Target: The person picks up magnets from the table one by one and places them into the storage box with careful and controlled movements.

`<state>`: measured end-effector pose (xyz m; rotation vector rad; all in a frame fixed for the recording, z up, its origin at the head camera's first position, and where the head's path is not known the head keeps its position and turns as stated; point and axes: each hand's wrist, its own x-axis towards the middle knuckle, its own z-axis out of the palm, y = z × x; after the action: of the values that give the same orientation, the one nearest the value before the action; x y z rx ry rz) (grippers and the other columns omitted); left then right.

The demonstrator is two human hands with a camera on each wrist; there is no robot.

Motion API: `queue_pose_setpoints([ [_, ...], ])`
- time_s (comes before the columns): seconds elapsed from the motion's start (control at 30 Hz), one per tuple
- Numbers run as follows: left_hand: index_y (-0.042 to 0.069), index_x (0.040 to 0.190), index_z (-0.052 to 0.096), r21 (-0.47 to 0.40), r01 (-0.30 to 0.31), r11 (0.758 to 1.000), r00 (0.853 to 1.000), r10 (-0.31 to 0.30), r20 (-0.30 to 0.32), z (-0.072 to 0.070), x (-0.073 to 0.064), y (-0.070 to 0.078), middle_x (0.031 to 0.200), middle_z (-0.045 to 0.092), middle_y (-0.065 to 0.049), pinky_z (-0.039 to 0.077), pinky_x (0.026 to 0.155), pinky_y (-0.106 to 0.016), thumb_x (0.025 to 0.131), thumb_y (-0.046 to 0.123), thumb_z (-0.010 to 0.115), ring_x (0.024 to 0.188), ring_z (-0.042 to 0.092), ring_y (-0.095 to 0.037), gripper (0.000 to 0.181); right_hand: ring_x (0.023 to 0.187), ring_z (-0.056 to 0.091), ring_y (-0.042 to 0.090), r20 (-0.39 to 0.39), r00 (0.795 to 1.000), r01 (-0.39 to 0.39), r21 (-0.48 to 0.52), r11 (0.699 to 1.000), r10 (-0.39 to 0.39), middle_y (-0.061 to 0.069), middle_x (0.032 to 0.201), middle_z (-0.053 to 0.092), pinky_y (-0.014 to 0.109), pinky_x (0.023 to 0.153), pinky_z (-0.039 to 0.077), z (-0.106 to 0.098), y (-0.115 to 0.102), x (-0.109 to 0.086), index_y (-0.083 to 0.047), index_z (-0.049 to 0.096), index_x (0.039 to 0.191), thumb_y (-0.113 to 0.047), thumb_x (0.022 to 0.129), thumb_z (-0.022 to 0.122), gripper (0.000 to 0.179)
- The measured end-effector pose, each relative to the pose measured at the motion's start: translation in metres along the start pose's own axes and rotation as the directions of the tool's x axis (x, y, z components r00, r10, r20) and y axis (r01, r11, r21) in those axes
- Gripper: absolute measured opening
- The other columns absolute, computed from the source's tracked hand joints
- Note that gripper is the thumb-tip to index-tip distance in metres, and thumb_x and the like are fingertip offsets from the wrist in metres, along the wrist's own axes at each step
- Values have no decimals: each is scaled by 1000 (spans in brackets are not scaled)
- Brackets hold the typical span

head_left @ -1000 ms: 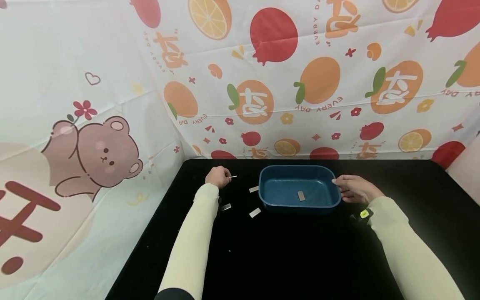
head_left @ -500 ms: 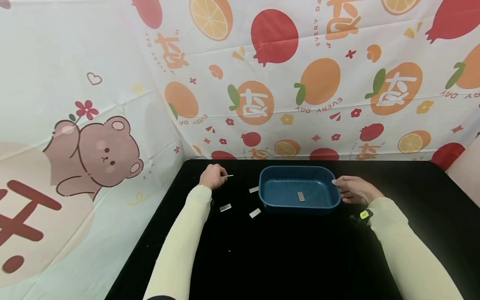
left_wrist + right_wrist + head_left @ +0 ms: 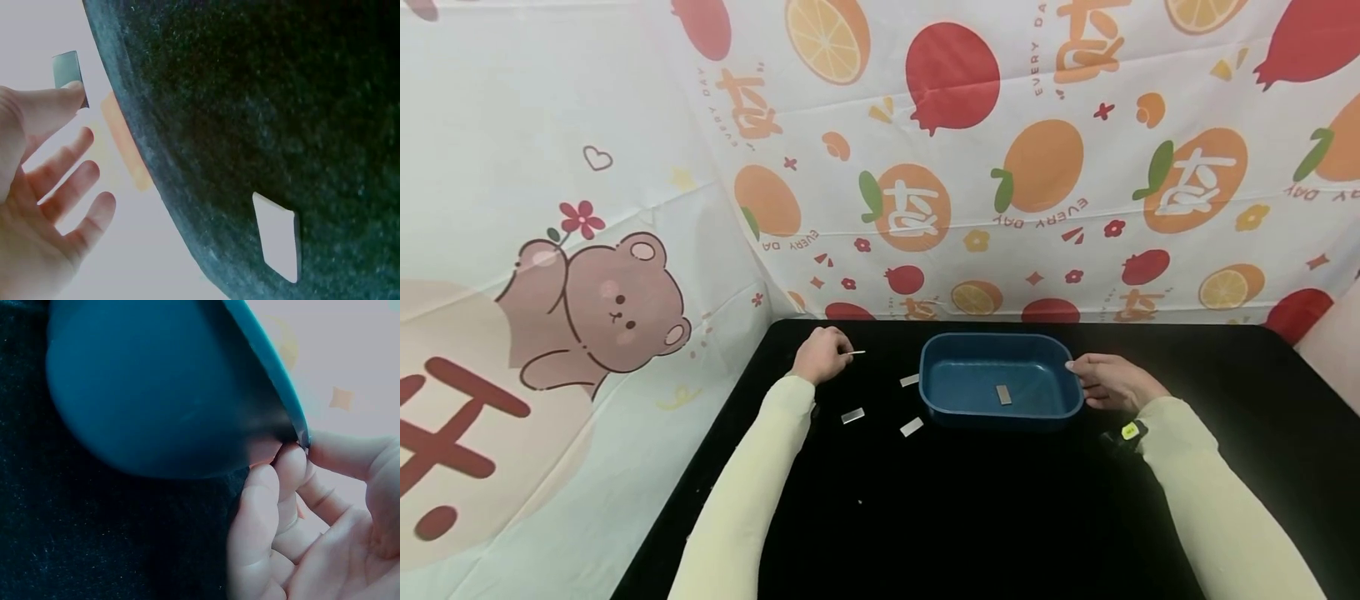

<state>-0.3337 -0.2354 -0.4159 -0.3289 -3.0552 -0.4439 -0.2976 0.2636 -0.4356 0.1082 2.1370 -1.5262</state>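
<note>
In the head view my left hand [image 3: 822, 355] is at the far left of the black table. Its thumb and forefinger pinch a small flat rectangular plate [image 3: 66, 70], and the other fingers are spread loosely in the left wrist view. My right hand [image 3: 1116, 382] grips the right rim of a blue plastic basin [image 3: 994, 412], thumb on the rim and fingers under it. One similar plate [image 3: 1003, 394] lies inside the basin. Left of the basin, more plates rest on the table: one by its wall [image 3: 909, 380], another plate [image 3: 912, 427] below that, and a third plate [image 3: 853, 416].
The black table [image 3: 970, 508] meets a fruit-print cloth [image 3: 977, 167] along its back edge. A cloth with a printed bear [image 3: 617, 308] hangs at the left. A tiny pale speck [image 3: 860, 502] lies on the table in front.
My left hand has drawn a little to the left, still pinching the plate, and its forearm no longer covers the plate below it. The right hand and basin stay put.
</note>
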Motion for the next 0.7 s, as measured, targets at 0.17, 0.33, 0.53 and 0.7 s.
queue_pose_setpoints([
  [0.17,10,93,77,7,1,1000,1000,-1,-9,-3,-3,-2,121,67,-11,48,99,-48,92,16,68,115,55,-33,12,77,62,12,1,1000,3,6,1000,-3,-4,87,61,25,74,57,0,-1,0,-16,62,110,-43,99,56,30],
  [0.33,9,93,77,5,-13,1000,1000,13,-8,-4,-8,-4,122,67,-13,48,99,-49,92,16,67,115,55,-34,12,76,62,11,6,1000,6,8,1000,-6,-4,87,62,25,74,58,0,1,1,-16,63,110,-43,100,56,30],
  [0.53,10,94,77,15,-57,998,998,57,-13,-9,-12,-1,125,65,-13,49,95,-48,92,16,67,115,54,-34,11,76,63,11,2,1000,-1,9,1000,1,-4,87,62,25,74,58,0,0,1,-17,63,109,-44,99,56,29],
  [0.7,10,96,77,-2,-66,998,998,66,1,-11,-14,2,127,65,-13,49,95,-48,92,17,67,116,54,-34,12,76,63,11,0,1000,-11,10,1000,11,-4,87,61,25,74,58,-1,0,0,-17,63,108,-44,99,57,29],
])
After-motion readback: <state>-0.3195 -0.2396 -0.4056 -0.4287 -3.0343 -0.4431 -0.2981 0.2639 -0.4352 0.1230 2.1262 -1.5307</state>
